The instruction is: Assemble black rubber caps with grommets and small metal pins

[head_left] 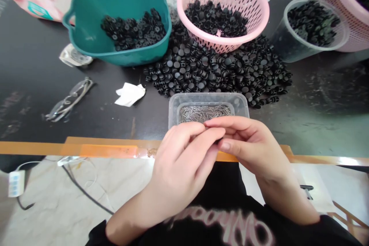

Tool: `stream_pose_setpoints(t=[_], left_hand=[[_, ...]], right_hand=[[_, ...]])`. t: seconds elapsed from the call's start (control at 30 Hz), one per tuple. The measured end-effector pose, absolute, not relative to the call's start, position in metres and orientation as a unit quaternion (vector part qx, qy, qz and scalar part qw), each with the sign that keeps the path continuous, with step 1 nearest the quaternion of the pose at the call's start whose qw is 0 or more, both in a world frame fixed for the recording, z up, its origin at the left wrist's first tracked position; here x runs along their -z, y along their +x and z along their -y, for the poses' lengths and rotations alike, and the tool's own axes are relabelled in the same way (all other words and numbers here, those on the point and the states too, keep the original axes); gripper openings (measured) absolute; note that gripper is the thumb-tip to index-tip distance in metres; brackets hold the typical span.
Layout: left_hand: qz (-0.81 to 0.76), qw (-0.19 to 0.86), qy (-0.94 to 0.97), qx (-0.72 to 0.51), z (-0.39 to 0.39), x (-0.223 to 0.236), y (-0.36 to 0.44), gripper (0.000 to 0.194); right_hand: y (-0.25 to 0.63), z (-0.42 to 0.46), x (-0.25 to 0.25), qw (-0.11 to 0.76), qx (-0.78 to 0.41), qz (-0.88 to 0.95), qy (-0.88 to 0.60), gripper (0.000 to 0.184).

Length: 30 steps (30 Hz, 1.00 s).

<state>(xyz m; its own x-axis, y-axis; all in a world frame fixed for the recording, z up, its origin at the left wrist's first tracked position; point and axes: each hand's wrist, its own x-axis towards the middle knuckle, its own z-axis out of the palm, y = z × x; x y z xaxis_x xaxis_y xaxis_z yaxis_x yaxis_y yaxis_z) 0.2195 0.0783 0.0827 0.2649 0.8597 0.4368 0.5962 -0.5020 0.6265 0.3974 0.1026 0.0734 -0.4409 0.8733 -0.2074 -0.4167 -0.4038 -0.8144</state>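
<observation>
Both hands meet over the near edge of the table, in front of a clear plastic box (207,98) of small metal pins (198,113). A small black plastic part (219,141) shows between the fingertips, mostly covered. My left hand (184,161) is closed with its fingers curled over the part. From the other side, my right hand (253,144) pinches it between thumb and fingers. Just beyond the box lies a broad heap of round black plastic parts (207,65).
Behind the heap stand a green basin (121,55), a pink basket (225,40) and a clear tub (302,48), all holding black parts. Eyeglasses (69,100) and a crumpled white tissue (129,94) lie at left. Orange tape (103,150) runs along the table's front edge.
</observation>
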Motion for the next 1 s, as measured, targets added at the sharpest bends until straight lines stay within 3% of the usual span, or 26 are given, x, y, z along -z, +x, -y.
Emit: stream_pose_setpoints(t=[0.13, 0.37, 1.0], left_hand=[[-0.475, 0.227, 0.756, -0.389, -0.081, -0.083, 0.217, 0.031], [-0.468, 0.285, 0.721, -0.423, -0.081, -0.089, 0.214, 0.028], [-0.440, 0.114, 0.758, -0.469, -0.087, -0.073, 0.219, 0.023]], right_hand=[[0.396, -0.102, -0.074, 0.419, -0.796, 0.328, -0.289, 0.027], [0.394, -0.098, -0.076, 0.419, -0.815, 0.309, -0.256, 0.014], [0.367, -0.081, -0.082, 0.474, -0.811, 0.202, -0.276, 0.015]])
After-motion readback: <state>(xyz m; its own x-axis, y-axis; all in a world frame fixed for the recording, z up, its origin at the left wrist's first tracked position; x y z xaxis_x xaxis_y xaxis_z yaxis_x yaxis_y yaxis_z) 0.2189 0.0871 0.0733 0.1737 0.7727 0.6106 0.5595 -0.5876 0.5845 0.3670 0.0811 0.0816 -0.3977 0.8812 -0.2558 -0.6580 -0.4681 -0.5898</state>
